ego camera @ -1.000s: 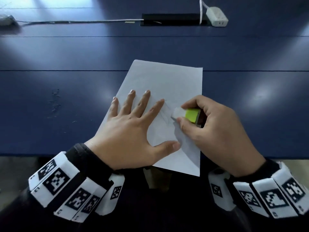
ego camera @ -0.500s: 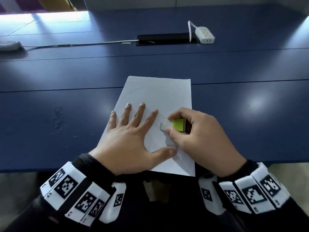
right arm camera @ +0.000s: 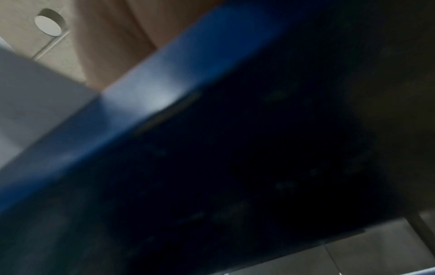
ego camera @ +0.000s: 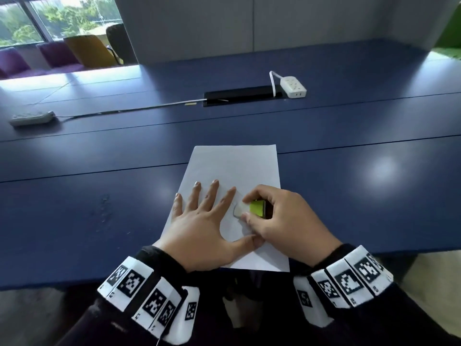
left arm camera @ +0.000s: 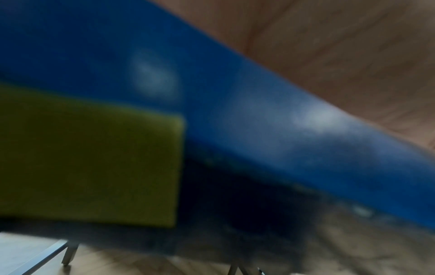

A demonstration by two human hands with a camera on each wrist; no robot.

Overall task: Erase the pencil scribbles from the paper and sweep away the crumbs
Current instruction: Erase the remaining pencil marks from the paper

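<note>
A white sheet of paper [ego camera: 234,168] lies on the blue table [ego camera: 99,158], its near edge past the table's front edge. My left hand [ego camera: 199,216] lies flat on the sheet's left half with fingers spread. My right hand [ego camera: 279,221] pinches a white eraser [ego camera: 240,209] in a yellow-green sleeve [ego camera: 257,208], tip down on the paper beside the left forefinger. A faint pencil line [ego camera: 234,213] shows at the eraser's tip. Both wrist views are blurred and show only the table's edge and part of a hand.
A white power strip [ego camera: 293,86] and a black cable slot [ego camera: 239,95] sit at the back. A second strip [ego camera: 31,118] lies far left with its cable. Scuff marks or crumbs [ego camera: 104,208] dot the table left of the paper. Chairs stand beyond the table.
The head camera has tilted up, so more of the room shows. The eraser has shifted slightly along the paper beside the left forefinger. The left hand stays pressed flat.
</note>
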